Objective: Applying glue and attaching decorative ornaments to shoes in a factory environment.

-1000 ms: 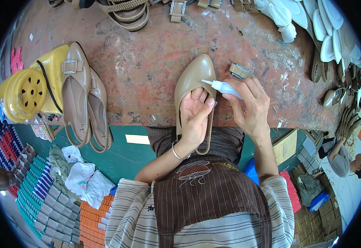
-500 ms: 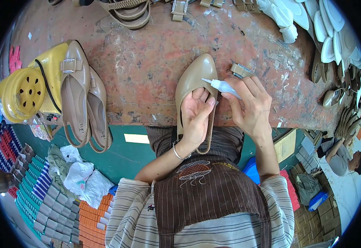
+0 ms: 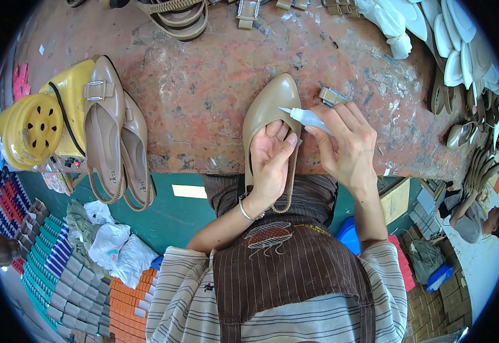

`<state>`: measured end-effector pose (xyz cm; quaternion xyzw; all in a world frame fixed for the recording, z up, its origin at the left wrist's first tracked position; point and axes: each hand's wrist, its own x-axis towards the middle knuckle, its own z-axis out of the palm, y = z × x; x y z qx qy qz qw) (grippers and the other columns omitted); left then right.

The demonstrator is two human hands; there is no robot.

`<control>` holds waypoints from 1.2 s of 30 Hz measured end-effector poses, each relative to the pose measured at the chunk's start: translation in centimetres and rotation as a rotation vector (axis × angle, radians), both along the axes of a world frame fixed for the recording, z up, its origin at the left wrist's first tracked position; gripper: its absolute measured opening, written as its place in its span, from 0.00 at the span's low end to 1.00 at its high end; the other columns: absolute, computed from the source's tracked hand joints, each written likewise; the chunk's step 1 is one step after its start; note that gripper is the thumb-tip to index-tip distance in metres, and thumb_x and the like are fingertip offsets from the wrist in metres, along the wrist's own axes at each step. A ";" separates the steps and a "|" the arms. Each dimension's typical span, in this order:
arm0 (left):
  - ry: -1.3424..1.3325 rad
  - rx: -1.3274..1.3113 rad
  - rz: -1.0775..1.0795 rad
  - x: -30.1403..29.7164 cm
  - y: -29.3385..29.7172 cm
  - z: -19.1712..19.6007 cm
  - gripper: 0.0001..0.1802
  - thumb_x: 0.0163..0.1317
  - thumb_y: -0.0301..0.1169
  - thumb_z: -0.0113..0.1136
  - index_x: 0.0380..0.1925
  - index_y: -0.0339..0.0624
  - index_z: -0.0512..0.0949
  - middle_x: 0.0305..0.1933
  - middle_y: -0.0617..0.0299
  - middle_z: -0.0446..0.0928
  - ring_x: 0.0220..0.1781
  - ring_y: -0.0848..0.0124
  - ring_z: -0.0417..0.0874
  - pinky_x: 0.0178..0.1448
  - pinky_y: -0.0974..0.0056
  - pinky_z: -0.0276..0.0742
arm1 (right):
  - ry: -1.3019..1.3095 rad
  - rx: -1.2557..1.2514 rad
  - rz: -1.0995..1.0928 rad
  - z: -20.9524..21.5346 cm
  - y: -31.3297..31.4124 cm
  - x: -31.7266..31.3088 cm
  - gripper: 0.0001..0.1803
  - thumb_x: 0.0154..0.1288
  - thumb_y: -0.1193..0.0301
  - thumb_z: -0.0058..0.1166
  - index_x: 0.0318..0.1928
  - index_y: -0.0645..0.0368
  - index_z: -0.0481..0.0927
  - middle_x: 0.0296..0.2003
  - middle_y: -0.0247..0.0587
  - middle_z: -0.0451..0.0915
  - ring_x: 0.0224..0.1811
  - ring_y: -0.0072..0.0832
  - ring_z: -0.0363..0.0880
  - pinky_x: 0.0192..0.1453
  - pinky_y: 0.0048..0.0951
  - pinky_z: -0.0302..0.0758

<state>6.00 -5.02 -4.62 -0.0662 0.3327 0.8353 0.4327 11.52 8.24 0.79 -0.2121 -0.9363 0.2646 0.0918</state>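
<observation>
Shoe: our tan pointed shoe [image 3: 272, 108] lies toe-away on the bench, its heel strap hanging over the near edge.
Far left: a yellow perforated machine [image 3: 32, 128] sits at the bench's left end, with a black cable across it.
Pair: two more tan slingbacks [image 3: 115, 137] lie side by side against it, one with a buckle on top.
Bench: our worktop [image 3: 203, 80] is worn reddish-brown, scarred and blotched with pale dried patches; its front edge is teal.
Left hand: our left hand [image 3: 269, 160] is curled into the shoe opening, pinning it down.
Right hand: our right hand [image 3: 346, 146] grips a small white glue bottle [image 3: 306, 118], nozzle at the shoe's rim.
Buckle: a loose buckle [image 3: 332, 96] lies just beside our right fingers.
Right: white insoles [image 3: 455, 40] are stacked at the far corner.
Floor: stacked boxes [image 3: 49, 268] lie lower left; another person [image 3: 472, 214] sits lower right.
</observation>
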 end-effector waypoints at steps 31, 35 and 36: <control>0.000 0.020 0.035 0.1 -0.3 -0.3 0.18 0.65 0.19 0.51 0.55 0.37 0.67 0.52 0.61 0.75 0.59 0.70 0.72 0.61 0.63 0.69 | 0.211 0.213 -0.345 -4.7 0.2 4.7 0.20 0.54 0.77 0.63 0.49 0.56 0.80 0.46 0.46 0.75 0.49 0.41 0.74 0.55 0.36 0.70; -0.115 0.045 0.062 -0.2 -0.3 -0.2 0.15 0.67 0.22 0.51 0.54 0.37 0.69 0.50 0.60 0.76 0.57 0.68 0.75 0.61 0.60 0.71 | 0.103 0.259 -0.277 -5.3 1.3 2.8 0.18 0.53 0.78 0.62 0.46 0.53 0.83 0.43 0.45 0.75 0.44 0.39 0.75 0.47 0.34 0.72; -0.133 0.079 0.059 -0.3 -0.4 -0.3 0.15 0.67 0.23 0.50 0.54 0.37 0.69 0.51 0.60 0.76 0.56 0.68 0.75 0.62 0.59 0.71 | 0.154 0.160 -0.292 -5.5 1.6 2.6 0.17 0.55 0.78 0.61 0.47 0.52 0.82 0.42 0.45 0.76 0.40 0.38 0.76 0.42 0.33 0.72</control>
